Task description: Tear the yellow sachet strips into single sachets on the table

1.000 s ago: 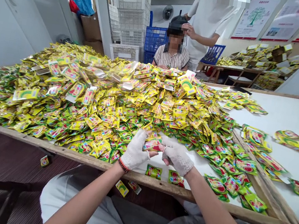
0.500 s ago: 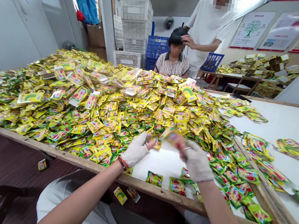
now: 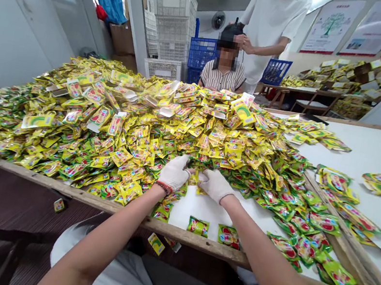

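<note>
A large heap of small yellow and green packets [image 3: 145, 147] covers the table. My left hand [image 3: 174, 174], in a white glove with bare fingertips, has its fingers curled at the heap's near edge. Opposite it, my right hand [image 3: 217, 185], gloved likewise, bends its fingers against the packets. A small yellow packet [image 3: 193, 178] lies in the narrow gap between both hands. The fingertips are partly hidden, so what each hand grips is unclear. Close to my body, two green packets, one left [image 3: 198, 226] and one right [image 3: 229, 236], rest on the white tabletop [image 3: 181, 214].
A wooden rim [image 3: 201, 245] edges the table, and a wooden divider [image 3: 326, 210] runs along the right. Beyond it are flat packs [image 3: 338, 183] on white board. One person sits opposite [image 3: 223, 75]; another stands behind [image 3: 270, 24]. Stacked white crates [image 3: 170, 26] stand behind.
My right hand has moved left and forward to the heap; the blurred yellow and red pack it held no longer shows. My left hand has shifted slightly forward, and its fingers are more curled.
</note>
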`<state>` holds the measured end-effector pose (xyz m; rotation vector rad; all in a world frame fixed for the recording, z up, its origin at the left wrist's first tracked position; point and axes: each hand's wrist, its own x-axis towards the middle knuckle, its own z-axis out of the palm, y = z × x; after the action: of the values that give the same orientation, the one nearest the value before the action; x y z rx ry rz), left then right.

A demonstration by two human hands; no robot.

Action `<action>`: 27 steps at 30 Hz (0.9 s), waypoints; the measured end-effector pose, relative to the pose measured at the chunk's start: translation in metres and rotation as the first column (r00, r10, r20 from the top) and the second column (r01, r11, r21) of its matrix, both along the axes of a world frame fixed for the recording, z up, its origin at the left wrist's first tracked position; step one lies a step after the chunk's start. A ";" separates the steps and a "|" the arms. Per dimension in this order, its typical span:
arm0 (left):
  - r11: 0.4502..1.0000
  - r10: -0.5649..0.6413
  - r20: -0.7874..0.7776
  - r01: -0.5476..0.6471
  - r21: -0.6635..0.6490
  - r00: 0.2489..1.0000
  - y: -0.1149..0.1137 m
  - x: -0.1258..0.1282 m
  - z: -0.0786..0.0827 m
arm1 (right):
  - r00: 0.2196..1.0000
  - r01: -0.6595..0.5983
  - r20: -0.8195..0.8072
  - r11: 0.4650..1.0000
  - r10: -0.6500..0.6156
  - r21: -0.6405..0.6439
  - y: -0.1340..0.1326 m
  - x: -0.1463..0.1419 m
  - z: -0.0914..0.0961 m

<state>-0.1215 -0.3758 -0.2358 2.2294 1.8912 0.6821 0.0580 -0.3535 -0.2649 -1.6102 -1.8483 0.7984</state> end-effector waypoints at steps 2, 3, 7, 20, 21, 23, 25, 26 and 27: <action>0.999 -0.049 -0.148 0.046 -0.026 0.988 -0.013 -0.009 0.003 | 0.994 -0.010 0.106 1.000 0.011 -0.013 0.001 0.000 -0.004; 0.995 -0.090 -0.209 0.080 -0.058 0.974 -0.019 -0.012 0.004 | 0.989 -0.017 0.145 1.000 0.020 -0.021 0.000 0.001 -0.004; 0.976 -0.203 -0.238 0.176 -0.131 0.950 -0.033 -0.016 0.007 | 0.975 -0.057 0.212 0.998 0.063 -0.035 -0.007 0.015 -0.001; 0.962 0.146 0.936 0.174 -0.210 0.321 -0.033 0.024 -0.017 | 0.938 0.000 -0.346 0.999 -0.017 -0.049 -0.047 0.003 0.023; 0.955 0.142 0.949 0.213 -0.206 0.280 -0.035 0.027 -0.017 | 0.933 0.025 -0.358 0.998 -0.041 -0.051 -0.048 -0.001 0.021; 0.945 0.132 0.969 0.270 -0.187 0.209 -0.038 0.028 -0.017 | 0.941 0.063 -0.332 0.998 -0.069 -0.028 -0.047 -0.005 0.019; 0.947 0.119 0.977 0.277 -0.165 0.175 -0.038 0.027 -0.018 | 0.947 0.081 -0.312 0.997 -0.074 0.011 -0.047 -0.005 0.018; 0.953 0.112 0.978 0.261 -0.156 0.178 -0.038 0.027 -0.020 | 0.950 0.094 -0.304 0.995 -0.075 0.046 -0.048 -0.005 0.017; 0.960 0.104 0.976 0.238 -0.149 0.193 -0.038 0.026 -0.021 | 0.949 0.106 -0.306 0.991 -0.076 0.081 -0.048 -0.004 0.017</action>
<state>-0.0951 -0.4141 -0.2569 1.0320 1.0173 1.3051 0.0539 -0.4014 -0.2476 -1.4133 -1.5609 0.8483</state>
